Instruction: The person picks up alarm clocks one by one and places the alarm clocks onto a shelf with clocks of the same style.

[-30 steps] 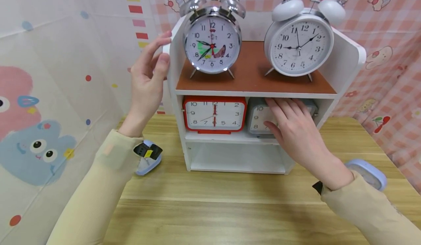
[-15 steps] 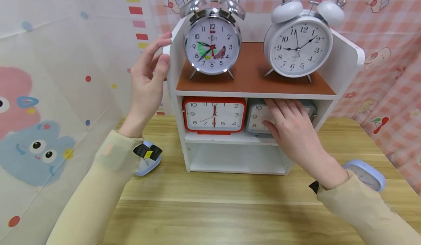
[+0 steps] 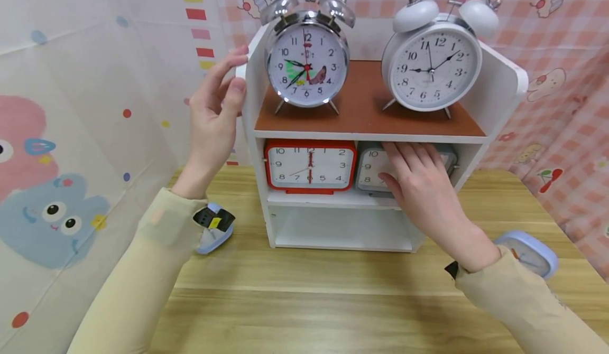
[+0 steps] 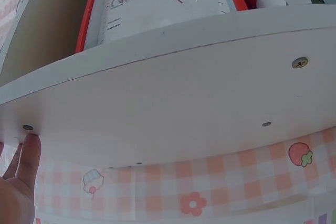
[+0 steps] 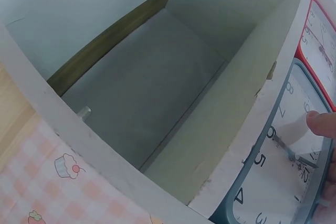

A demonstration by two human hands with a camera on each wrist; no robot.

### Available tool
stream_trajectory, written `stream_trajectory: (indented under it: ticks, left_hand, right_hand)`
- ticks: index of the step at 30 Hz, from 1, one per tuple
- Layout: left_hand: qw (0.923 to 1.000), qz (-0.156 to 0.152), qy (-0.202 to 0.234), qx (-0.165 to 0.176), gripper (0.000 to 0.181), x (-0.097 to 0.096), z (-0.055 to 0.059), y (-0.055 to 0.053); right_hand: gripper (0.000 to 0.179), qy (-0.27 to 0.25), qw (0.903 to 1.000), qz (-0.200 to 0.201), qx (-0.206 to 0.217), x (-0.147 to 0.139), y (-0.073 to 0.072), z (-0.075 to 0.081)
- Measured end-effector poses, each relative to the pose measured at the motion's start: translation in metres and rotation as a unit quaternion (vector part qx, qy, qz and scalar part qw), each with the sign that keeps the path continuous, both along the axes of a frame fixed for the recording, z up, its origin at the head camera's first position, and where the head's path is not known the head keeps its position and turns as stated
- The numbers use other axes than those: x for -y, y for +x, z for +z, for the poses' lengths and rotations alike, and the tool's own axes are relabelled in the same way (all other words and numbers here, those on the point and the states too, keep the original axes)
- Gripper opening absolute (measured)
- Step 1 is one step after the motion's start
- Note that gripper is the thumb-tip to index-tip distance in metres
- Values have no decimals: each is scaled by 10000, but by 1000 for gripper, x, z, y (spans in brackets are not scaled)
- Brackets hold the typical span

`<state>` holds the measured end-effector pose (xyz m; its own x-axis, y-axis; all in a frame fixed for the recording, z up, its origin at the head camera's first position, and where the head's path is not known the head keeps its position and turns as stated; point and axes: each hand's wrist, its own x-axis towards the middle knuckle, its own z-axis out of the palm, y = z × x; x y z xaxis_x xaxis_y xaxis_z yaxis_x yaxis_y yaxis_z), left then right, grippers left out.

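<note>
In the head view, a grey clock stands on the middle level of a white shelf unit, close beside a red clock. My right hand grips the grey clock, its fingers over the top edge under the board and its thumb at the face. In the right wrist view, the thumb lies in front of the dial. My left hand touches the unit's left side panel near the front edge, fingers loosely bent. The left wrist view shows a fingertip against that panel's outer face.
On the brown top board stand a silver twin-bell alarm clock and a white twin-bell alarm clock. Blue clocks lie on the wooden table, one at left and one at right. Printed cloth hangs behind.
My right hand and the grey clock have shifted slightly left and back into the shelf; the right forearm has moved a little left. The left hand looks unmoved.
</note>
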<state>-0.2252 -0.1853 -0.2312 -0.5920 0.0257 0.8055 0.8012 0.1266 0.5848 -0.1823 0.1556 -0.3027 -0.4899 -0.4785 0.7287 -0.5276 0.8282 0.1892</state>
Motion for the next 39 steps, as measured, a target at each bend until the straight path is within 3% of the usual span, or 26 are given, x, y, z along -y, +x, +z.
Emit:
stream_trajectory:
  ticks: [14, 20, 25, 39]
  left_hand:
    - [9999, 71, -91, -23, 60, 0, -1, 1]
    - [9999, 93, -69, -14, 68, 0, -1, 0]
    - [9999, 129, -38, -41, 73, 0, -1, -1]
    - [9999, 95, -19, -30, 69, -1, 0, 1]
  right_hand:
    - [65, 181, 9997, 2, -192, -3, 0, -2]
    - [63, 100, 9993, 254, -238, -4, 8, -7]
    - [72, 112, 9990, 335, -259, -3, 14, -12]
    - [76, 106, 9985, 513, -148, -8, 27, -17]
